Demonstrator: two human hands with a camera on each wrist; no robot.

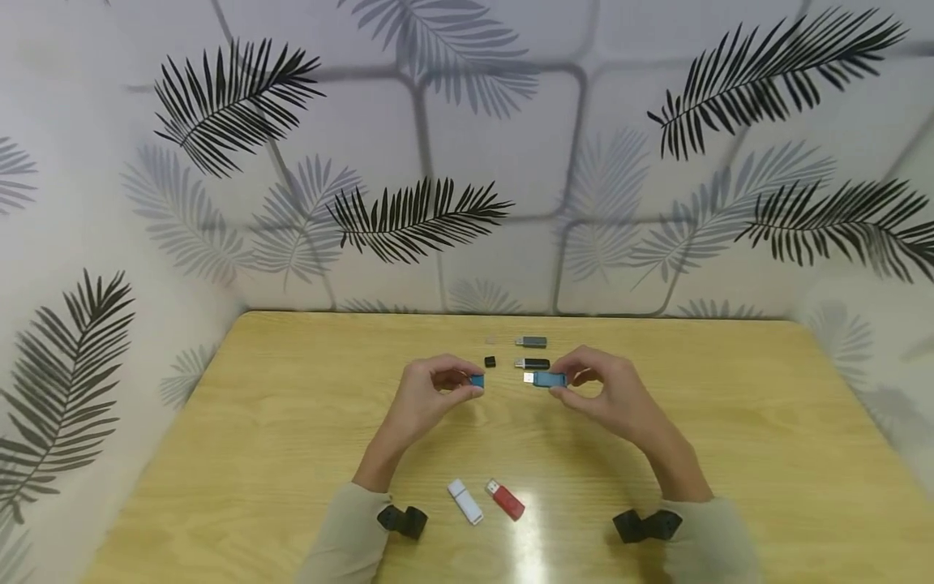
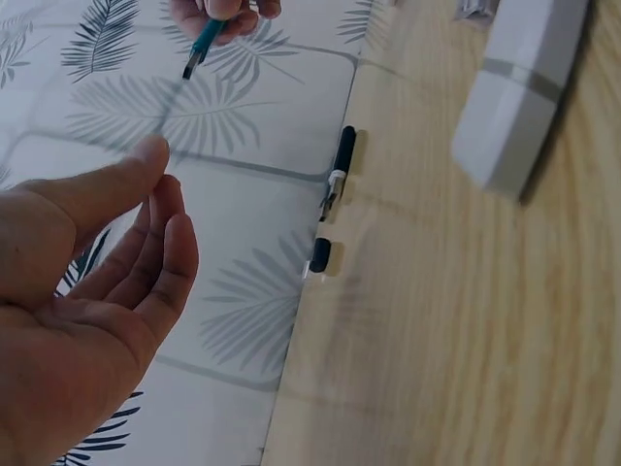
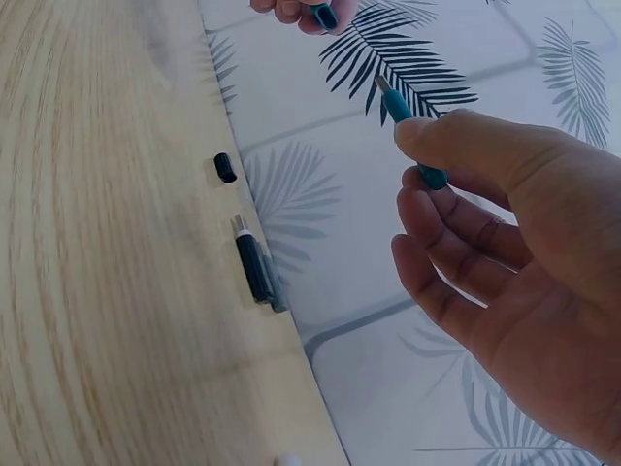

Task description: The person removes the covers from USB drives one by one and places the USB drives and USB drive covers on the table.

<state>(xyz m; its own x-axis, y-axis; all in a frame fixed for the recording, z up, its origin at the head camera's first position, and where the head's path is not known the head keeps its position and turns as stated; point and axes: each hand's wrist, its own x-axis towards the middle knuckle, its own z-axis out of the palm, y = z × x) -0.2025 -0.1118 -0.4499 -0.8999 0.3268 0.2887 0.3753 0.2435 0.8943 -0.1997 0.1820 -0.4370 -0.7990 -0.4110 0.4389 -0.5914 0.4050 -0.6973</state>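
Observation:
My left hand [image 1: 426, 401] pinches a small blue cap [image 1: 477, 380] between thumb and fingertips, above the middle of the table. Its hollow end shows in the right wrist view, while the left wrist view hides it behind the fingers. To the right, my right hand [image 1: 616, 397] pinches the back end of a blue USB stick [image 1: 547, 379]. The stick's bare metal plug points left, towards the cap, with a gap between them. Just beyond it on the table lie an uncapped black USB stick [image 1: 537, 364] and a black cap [image 1: 490, 362].
Behind the black stick lies a grey USB stick [image 1: 535, 342], with a faint clear cap [image 1: 490, 340] to its left. Nearer me, between my forearms, are a white USB stick [image 1: 465, 502] and a red one [image 1: 508, 502]. A leaf-patterned backdrop [image 1: 496, 276] borders the wooden table [image 1: 292, 454].

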